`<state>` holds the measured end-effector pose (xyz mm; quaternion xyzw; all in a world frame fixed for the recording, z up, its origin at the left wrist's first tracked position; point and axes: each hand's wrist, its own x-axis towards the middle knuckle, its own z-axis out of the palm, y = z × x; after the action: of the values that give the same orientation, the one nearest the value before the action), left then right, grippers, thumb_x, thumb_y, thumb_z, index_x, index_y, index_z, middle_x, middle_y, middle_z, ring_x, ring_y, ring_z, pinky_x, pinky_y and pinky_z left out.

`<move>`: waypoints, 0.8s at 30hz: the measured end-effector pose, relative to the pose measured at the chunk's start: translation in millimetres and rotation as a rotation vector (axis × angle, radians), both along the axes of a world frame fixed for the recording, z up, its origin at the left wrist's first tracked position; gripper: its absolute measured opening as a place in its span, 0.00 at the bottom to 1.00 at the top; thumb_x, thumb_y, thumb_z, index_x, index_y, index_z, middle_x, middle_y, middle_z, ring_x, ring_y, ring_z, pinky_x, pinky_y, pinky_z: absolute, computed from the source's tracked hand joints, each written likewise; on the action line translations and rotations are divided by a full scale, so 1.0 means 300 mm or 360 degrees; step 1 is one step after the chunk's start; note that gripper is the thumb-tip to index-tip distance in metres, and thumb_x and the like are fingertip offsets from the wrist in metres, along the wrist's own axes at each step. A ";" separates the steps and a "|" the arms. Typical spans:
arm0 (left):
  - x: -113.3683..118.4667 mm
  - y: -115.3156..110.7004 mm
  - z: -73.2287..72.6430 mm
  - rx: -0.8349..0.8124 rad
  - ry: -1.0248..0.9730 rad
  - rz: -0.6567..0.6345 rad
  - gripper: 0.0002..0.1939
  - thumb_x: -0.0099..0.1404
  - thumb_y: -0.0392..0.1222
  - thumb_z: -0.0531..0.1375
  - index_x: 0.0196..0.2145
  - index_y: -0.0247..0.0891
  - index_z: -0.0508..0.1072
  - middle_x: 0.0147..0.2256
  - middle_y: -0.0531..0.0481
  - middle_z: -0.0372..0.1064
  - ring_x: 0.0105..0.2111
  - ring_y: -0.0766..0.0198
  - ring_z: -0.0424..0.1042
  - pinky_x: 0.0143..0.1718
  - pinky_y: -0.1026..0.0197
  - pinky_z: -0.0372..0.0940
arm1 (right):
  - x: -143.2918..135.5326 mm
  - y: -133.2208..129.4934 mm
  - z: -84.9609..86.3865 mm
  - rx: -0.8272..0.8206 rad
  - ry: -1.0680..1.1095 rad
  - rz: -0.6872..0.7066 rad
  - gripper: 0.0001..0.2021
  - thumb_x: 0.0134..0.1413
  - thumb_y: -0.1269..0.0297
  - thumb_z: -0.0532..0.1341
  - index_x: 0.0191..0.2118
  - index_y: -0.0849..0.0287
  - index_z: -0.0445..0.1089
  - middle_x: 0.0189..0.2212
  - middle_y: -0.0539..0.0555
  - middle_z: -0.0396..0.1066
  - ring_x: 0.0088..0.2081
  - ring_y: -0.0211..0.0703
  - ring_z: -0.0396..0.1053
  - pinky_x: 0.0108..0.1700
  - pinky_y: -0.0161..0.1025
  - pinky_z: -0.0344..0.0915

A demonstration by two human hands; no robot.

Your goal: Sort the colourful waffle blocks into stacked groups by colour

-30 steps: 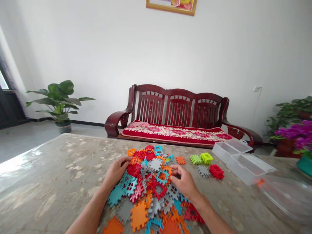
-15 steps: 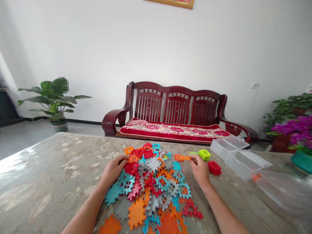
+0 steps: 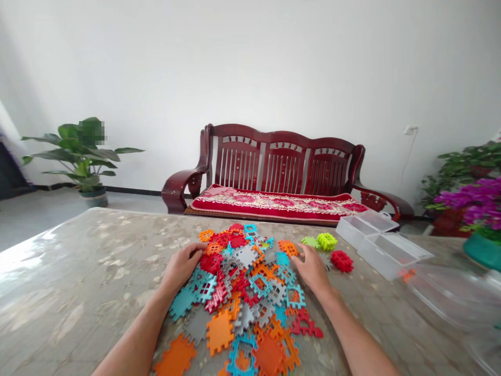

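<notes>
A heap of flat notched plastic pieces in orange, red, blue and grey lies on the patterned table point(image 3: 129, 256). My left hand point(image 3: 183, 266) rests at the heap's upper left edge, fingers curled near a red piece point(image 3: 211, 262); whether it grips anything is hidden. On the right, my right hand point(image 3: 311, 266) is open, its fingers apart beside an orange piece point(image 3: 288, 247). Behind it are a flat green piece point(image 3: 310, 241), a built lime-green block point(image 3: 326, 241) and a built red block point(image 3: 342, 261). A grey piece point(image 3: 325, 260) shows partly beside this hand.
Clear plastic boxes point(image 3: 387, 256) and a transparent lid point(image 3: 450, 297) are on the table's right, with a small orange piece point(image 3: 408, 275) by them. A teal flower pot point(image 3: 483, 254) stands at the far right. Beyond the table is a wooden bench point(image 3: 284, 162).
My right hand has moved slightly left and let go of the orange piece, which now lies on the table. The view has shifted a little; my left hand stays by the heap.
</notes>
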<state>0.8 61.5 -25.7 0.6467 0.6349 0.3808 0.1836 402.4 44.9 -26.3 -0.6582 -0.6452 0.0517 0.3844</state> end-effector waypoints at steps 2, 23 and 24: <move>0.002 -0.001 0.003 0.0009 0.0005 0.0000 0.18 0.59 0.49 0.53 0.41 0.44 0.79 0.44 0.51 0.79 0.46 0.55 0.75 0.54 0.55 0.65 | -0.021 -0.003 0.008 -0.0019 -0.0156 -0.0035 0.22 0.51 0.62 0.60 0.53 0.59 0.70 0.50 0.61 0.72 0.50 0.54 0.70 0.54 0.48 0.65; -0.010 0.017 -0.019 -0.0030 0.0070 -0.0010 0.19 0.62 0.49 0.51 0.43 0.44 0.77 0.46 0.51 0.78 0.48 0.56 0.75 0.55 0.55 0.64 | -0.054 -0.041 0.034 0.0013 -0.0723 0.0049 0.11 0.59 0.71 0.57 0.44 0.55 0.74 0.45 0.55 0.73 0.48 0.47 0.66 0.52 0.41 0.59; -0.010 0.017 -0.020 -0.0028 0.0068 -0.0012 0.19 0.62 0.49 0.51 0.43 0.44 0.77 0.46 0.51 0.78 0.48 0.56 0.75 0.55 0.55 0.64 | -0.054 -0.044 0.035 0.0007 -0.0717 0.0045 0.09 0.59 0.70 0.58 0.41 0.55 0.74 0.43 0.55 0.73 0.46 0.47 0.67 0.51 0.40 0.60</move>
<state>-2.2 66.6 -31.8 0.6554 0.6395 0.3607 0.1771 386.2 31.7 -15.9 -0.6432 -0.7240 -0.0927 0.2314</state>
